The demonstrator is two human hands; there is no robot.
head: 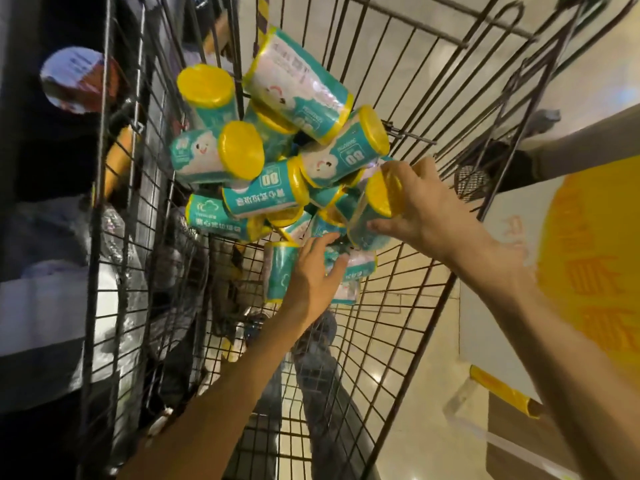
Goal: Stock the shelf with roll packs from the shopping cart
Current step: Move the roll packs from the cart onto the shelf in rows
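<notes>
Several teal roll packs with yellow ends lie heaped in the wire shopping cart point(391, 327). My right hand point(419, 206) grips one roll pack point(372, 216) at the right edge of the heap, fingers over its yellow end and thumb under its side. My left hand point(313, 275) reaches in lower down, its fingers spread on the nearest roll pack point(280, 271), which stands upright against the cart floor. Whether that hand has closed around the pack is unclear. More packs point(221, 157) are piled above and to the left.
The cart's wire walls rise on the left point(104, 202) and right point(426, 95). A dark shelf with wrapped goods point(48, 237) runs along the left. A white and yellow sign point(568, 258) stands at the right above the pale shiny floor point(426, 393).
</notes>
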